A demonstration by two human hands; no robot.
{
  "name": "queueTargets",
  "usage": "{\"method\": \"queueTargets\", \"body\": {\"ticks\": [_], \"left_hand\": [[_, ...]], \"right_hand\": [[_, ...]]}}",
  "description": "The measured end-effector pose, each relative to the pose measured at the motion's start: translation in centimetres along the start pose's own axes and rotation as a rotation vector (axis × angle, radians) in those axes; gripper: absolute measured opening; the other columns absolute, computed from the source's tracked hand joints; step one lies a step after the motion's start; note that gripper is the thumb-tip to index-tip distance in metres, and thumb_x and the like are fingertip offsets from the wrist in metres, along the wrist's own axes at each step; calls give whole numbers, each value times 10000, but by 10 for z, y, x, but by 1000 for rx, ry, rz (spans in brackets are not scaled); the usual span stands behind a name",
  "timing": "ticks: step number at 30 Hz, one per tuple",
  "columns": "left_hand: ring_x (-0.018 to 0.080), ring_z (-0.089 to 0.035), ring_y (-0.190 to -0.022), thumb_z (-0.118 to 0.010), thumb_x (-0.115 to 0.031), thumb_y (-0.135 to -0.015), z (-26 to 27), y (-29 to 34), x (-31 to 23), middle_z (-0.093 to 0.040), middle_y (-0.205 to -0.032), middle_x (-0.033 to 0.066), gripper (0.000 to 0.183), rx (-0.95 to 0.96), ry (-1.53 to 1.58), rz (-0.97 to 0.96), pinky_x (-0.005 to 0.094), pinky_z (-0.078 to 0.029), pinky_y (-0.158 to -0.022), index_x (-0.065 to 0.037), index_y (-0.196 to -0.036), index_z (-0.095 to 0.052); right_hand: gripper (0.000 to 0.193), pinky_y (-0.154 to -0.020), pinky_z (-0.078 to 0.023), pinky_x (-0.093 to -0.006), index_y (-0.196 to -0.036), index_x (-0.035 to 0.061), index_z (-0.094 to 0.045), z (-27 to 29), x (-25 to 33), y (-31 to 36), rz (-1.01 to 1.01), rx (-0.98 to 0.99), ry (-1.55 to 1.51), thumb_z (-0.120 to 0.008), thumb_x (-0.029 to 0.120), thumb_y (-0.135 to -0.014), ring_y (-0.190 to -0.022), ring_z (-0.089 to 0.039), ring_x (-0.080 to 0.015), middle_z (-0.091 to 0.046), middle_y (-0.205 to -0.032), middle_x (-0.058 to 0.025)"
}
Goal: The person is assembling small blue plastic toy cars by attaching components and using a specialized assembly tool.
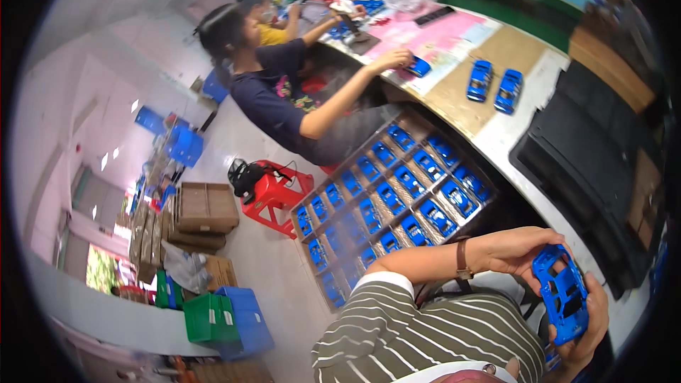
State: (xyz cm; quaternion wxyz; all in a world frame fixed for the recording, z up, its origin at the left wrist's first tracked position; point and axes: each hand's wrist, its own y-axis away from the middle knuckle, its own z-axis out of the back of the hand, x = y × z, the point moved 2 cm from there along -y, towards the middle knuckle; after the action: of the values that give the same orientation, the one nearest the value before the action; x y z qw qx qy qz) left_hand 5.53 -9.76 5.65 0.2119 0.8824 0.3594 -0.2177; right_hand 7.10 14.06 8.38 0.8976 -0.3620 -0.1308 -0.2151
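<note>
A blue toy car body shell point(560, 294) with open window holes is held between both of my hands at the lower right. My left hand point(521, 252), with a watch on its wrist, grips the shell's upper end. My right hand point(594, 323) wraps round the opposite side and lower end. Some fingers of both hands are hidden by the shell. Beside my left forearm lies a divided tray point(339, 247) holding rows of similar blue car shells point(434, 217). Two more blue toy cars point(479, 81) point(508, 91) stand on the worktable point(454, 117).
A black plastic crate point(582, 135) lies at the table's right side. Across the tray, a seated co-worker point(273, 92) touches another blue car point(418, 67) on the table. A red stool point(273, 195), stacked brown trays point(206, 209) and green and blue bins point(211, 318) point(245, 319) stand on the left.
</note>
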Motion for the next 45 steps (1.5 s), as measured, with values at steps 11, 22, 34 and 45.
{"method": "queueTargets", "body": {"ticks": [11, 22, 34, 45], "left_hand": [[270, -410, -1253, -493, -71, -899, 155, 120, -167, -455, -1326, 170, 424, -1205, -1315, -1368, 372, -288, -1065, 33, -1307, -440], [386, -271, -1334, -476, -167, -943, 301, 74, -245, -284, -1444, 248, 527, -1188, -2027, -947, 448, -192, -1109, 26, -1399, -295], [321, -554, -1061, -405, -160, -960, 215, 73, -212, -553, -1201, 224, 354, -1436, -1508, -1125, 384, -409, -961, 79, -1190, -529], [295, -617, -915, -455, -148, -948, 20, 7, -92, -634, -1026, 209, 300, -1154, -1419, -1195, 372, -487, -844, 85, -1079, -588]], "right_hand": [[627, -920, -420, -521, -1278, -27, -395, 9, 9, -26, -50, -44, 261, -552, 440, -890, -1072, -531, -431, -514, -1198, -283], [352, -791, -496, -385, -1010, -27, -602, 65, -21, 60, -561, -468, 694, -714, 52, -686, -925, -605, -355, -621, -1012, -178], [537, -911, -425, -424, -1221, 59, -476, 217, -153, 348, -1363, -922, 1510, -700, 264, -778, -1162, -453, -348, -484, -1229, -182], [522, -857, -444, -428, -1142, 23, -556, 259, -165, 408, -1469, -779, 1516, -705, 366, -777, -1013, -529, -361, -539, -1091, -200]]}}
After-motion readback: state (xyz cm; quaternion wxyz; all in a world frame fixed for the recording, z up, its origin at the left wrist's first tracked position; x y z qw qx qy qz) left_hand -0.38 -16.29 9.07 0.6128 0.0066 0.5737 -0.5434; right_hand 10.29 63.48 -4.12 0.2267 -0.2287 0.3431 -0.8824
